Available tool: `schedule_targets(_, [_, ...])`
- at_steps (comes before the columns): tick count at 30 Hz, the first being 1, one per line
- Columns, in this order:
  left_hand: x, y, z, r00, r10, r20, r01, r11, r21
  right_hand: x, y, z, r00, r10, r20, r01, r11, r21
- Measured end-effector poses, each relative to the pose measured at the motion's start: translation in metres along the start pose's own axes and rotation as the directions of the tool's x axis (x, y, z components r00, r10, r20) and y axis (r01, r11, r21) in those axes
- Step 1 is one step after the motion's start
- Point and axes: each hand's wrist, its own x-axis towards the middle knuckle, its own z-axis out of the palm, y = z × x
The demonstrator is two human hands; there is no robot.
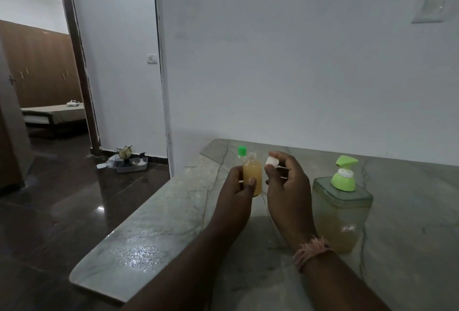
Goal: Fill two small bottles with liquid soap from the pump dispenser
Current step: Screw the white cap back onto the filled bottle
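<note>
My left hand (237, 187) holds a small clear bottle (252, 174) upright above the counter; it is nearly full of amber soap and its threaded neck is uncapped. My right hand (288, 186) pinches a small white cap (271, 161) just right of the bottle's neck, apart from it. Behind the held bottle stands a second small bottle with a green cap (242, 151), mostly hidden. The square pump dispenser (341, 213) with a light green pump head stands to the right, partly filled with amber soap.
The grey marble counter (159, 226) ends at a rounded edge on the left, with dark tiled floor below. A white wall runs behind it. A tray of small items (130, 163) sits on the floor beside an open doorway.
</note>
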Motion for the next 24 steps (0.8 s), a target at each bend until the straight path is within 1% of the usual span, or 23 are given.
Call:
schedule_targets(2, [0.0004,-0.0002,0.0011,1.000,-0.012,0.006,0.012,1.000,0.019,-0.0006,0.0007,-0.0008,1.000,-0.017,0.006,0.017,1.000,0.000])
schedule_targets(8, [0.0002,-0.0017,0.0034,1.000,-0.019,0.023,0.017,0.996,0.084,-0.0014,0.0032,-0.0031,1.000,0.015,-0.005,-0.015,1.000,-0.024])
schedule_targets(12, [-0.0006,-0.0015,0.0050,0.999,-0.019,0.050,0.014,0.994,0.112,0.0001,0.0052,-0.0050,0.998,-0.038,-0.049,0.035,0.997,-0.068])
schedule_targets(15, [-0.0002,-0.0028,0.0050,0.998,-0.009,0.063,0.000,0.990,0.139,0.0009,0.0062,-0.0043,0.995,-0.082,-0.049,0.077,0.991,-0.110])
schedule_targets(20, [0.0014,-0.0046,0.0061,0.996,-0.002,0.086,-0.012,0.988,0.157,0.0028,0.0040,-0.0030,0.997,-0.024,-0.074,0.022,0.999,-0.037])
schedule_targets(24, [0.0027,-0.0053,0.0071,0.995,-0.003,0.099,-0.015,0.983,0.184,0.0055,0.0060,-0.0029,0.989,-0.134,-0.070,0.124,0.983,-0.134])
